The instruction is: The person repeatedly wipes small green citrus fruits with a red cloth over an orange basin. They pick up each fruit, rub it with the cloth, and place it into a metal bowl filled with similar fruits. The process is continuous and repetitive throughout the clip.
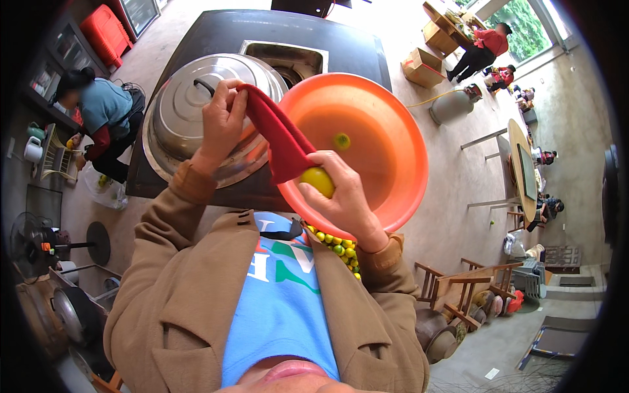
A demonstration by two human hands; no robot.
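Observation:
My left hand (225,115) pinches one end of a red cloth (280,130) above a domed metal lid (179,115). The cloth slants down towards my right hand (341,191), which grips a yellow citrus fruit (318,181). Its lower end lies against the fruit and my right fingers. Just beyond and beneath this hand is a wide orange plastic basin (400,147). Inside the basin sits a single green-yellow citrus fruit (342,141), apparently in shallow water. Many small yellow and green citrus fruits (344,248) show below the basin's near rim, partly hidden by my jacket.
A dark cooking counter (339,32) with a square burner opening (287,51) carries the lid. At left a person in a blue top (105,105) bends beside a rack (54,152). A gas cylinder (449,105), a cardboard box (421,67) and wooden stools (467,285) stand right.

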